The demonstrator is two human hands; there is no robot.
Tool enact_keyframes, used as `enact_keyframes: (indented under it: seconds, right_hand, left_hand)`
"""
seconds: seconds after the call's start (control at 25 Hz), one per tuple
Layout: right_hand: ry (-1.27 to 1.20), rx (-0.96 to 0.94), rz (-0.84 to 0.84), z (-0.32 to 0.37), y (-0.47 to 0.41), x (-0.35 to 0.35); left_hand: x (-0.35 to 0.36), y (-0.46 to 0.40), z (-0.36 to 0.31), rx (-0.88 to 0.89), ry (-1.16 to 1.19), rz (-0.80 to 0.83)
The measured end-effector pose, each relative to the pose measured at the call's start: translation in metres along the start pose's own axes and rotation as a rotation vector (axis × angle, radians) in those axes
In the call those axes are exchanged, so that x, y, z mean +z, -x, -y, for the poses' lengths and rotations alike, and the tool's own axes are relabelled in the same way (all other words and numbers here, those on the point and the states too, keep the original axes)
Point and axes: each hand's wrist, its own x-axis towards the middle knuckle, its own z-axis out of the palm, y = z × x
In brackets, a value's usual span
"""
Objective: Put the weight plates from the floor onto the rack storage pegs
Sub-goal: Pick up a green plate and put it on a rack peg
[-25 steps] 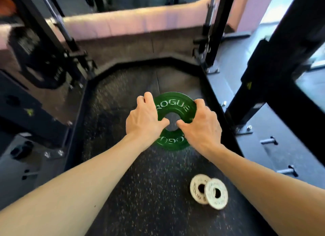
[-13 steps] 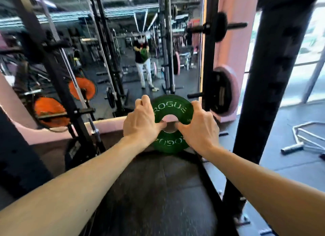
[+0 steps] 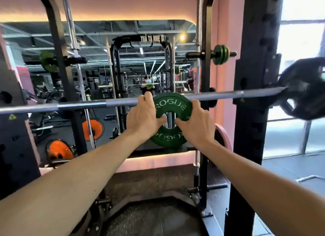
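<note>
Mirrors and pink walls close the gym behind the black steel rack [image 3: 255, 112], and the green plate [image 3: 171, 120] is held up in the air in front of the person, just before the grey barbell [image 3: 88, 104] that lies across the rack. It is a small, thick iron disc with a matte green coat and raised letters, stiff and probably quite heavy for its size. The left hand [image 3: 143, 120] and the right hand [image 3: 195, 125] clench it from both sides, thumbs hooked into the centre hole and fingers over the rim; this seems a safe hold, because the smooth coat could slip. High on the right upright, a round steel peg [image 3: 202, 55] already carries similar green plates [image 3: 220, 54].
</note>
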Motion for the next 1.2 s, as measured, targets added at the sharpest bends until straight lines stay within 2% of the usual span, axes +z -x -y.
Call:
enact_keyframes:
  seconds: [0.32, 0.56, 0.68, 0.88, 1.2]
  right_hand:
    - [-0.039, -0.094, -0.045, 0.06, -0.069, -0.052]
    - [-0.102, -0.162, -0.004, 0.089, -0.08, -0.046]
    - [-0.183, -0.228, 0.069, 0.121, -0.072, -0.025]
    - [-0.391, -0.366, 0.277, 0.205, -0.037, 0.003]
    - [-0.718, -0.588, 0.602, 0.396, 0.09, -0.001]
  left_hand:
    - [-0.079, -0.059, -0.023, -0.001, -0.084, -0.136]
    - [-0.112, -0.062, -0.007, -0.084, -0.154, -0.159]
    - [-0.138, -0.046, 0.023, -0.167, -0.237, -0.145]
    - [-0.215, 0.008, 0.079, -0.419, -0.308, -0.159]
    - [-0.409, 0.156, 0.145, -0.671, -0.366, -0.181]
